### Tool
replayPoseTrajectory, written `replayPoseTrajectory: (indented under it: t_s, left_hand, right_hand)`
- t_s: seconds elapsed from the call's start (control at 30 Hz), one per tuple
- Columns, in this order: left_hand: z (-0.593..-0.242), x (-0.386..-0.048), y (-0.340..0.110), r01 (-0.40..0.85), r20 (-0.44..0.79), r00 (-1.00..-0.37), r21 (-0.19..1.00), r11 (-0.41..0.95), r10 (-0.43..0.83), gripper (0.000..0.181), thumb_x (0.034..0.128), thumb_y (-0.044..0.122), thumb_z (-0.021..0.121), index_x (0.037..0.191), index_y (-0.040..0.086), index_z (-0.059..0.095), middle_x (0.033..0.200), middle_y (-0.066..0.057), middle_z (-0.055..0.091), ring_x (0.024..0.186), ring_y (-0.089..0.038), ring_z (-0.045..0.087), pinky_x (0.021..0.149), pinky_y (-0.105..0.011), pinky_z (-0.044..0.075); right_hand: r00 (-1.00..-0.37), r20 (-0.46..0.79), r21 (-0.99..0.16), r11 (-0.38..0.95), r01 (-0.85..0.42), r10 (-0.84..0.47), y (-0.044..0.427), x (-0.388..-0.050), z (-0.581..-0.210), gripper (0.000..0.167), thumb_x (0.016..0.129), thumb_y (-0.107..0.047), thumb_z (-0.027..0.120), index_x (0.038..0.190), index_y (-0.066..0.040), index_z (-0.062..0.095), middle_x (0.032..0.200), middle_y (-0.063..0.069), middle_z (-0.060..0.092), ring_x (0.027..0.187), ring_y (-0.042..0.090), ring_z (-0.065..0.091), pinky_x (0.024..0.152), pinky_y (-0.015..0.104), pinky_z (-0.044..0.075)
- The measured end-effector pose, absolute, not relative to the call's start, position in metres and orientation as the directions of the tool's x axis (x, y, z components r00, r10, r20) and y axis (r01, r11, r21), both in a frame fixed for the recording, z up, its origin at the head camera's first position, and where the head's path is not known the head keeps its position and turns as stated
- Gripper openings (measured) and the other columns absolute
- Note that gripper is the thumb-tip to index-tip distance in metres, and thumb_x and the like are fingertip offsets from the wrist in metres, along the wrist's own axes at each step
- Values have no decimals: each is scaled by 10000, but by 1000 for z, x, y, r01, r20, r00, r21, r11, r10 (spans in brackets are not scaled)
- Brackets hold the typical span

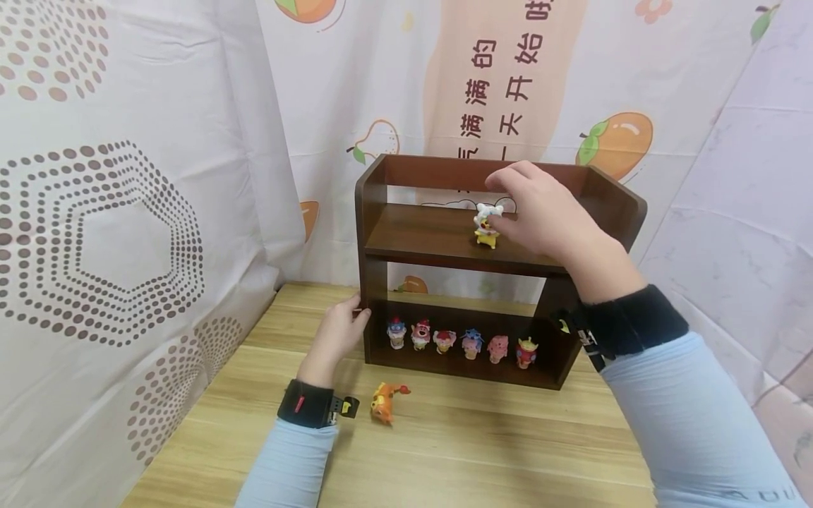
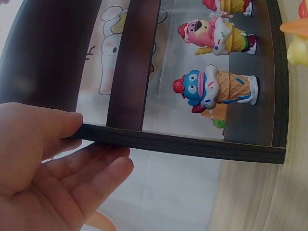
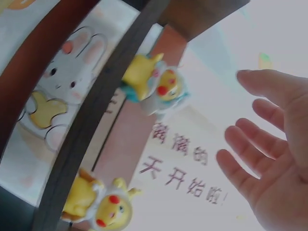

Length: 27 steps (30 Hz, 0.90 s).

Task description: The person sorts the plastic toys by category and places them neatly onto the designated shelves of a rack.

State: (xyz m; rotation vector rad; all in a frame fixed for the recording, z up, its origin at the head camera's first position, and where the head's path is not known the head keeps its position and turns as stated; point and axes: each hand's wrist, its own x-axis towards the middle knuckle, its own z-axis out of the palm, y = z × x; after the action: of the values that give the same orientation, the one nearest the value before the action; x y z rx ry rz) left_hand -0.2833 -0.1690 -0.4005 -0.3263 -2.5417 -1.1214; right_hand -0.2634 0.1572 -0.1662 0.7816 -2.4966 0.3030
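My left hand [image 1: 336,331] grips the left side panel of a dark brown two-tier shelf [image 1: 432,257]; the left wrist view shows the thumb on the inner side and fingers outside. My right hand [image 1: 546,212] is raised before the upper tier, fingers apart and loosely bent, holding nothing. Beside its thumb stands a yellow figurine with a white hood [image 1: 487,229]. Two yellow hooded figurines, one upper [image 3: 153,84] and one lower [image 3: 103,204], appear on the shelf board in the right wrist view, a gap away from the fingers. In the head view, the hand hides one of them.
Along the lower tier stands a row of several ice-cream-cone figurines, among them a blue one with a red hat [image 2: 211,87]. An orange and yellow figurine [image 1: 382,403] lies on the wooden table [image 1: 483,451] in front. Printed curtains [image 1: 356,77] hang behind.
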Motion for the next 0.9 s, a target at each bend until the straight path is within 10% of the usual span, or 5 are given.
replayPoseTrajectory:
  t_s: [0.37,0.9]
  left_hand:
    - [-398,-284,-169,340,406,-911,646,683,70,459,1022,142,606,1444,-28,546,1375,-228,596,1210,-368,617,1012,-503,501]
    - [-400,-284,-168,333,396,-916,653,680,68,456,1021,137,606,1445,-22,548,1375,-222,599,1191,-356,632,995,-494,515]
  right_hand:
    - [-347,767,60,600,-798,-540,147,-232,-202,372,819,-32,839,1156,-16,680,1149,132,654,1018,274,619,863,427,525]
    - [-444,764,-116,576,-809,-469,155,-213,-275,425,815,-121,863,1186,-72,660,1168,39,639,951,161,591,752,276,516]
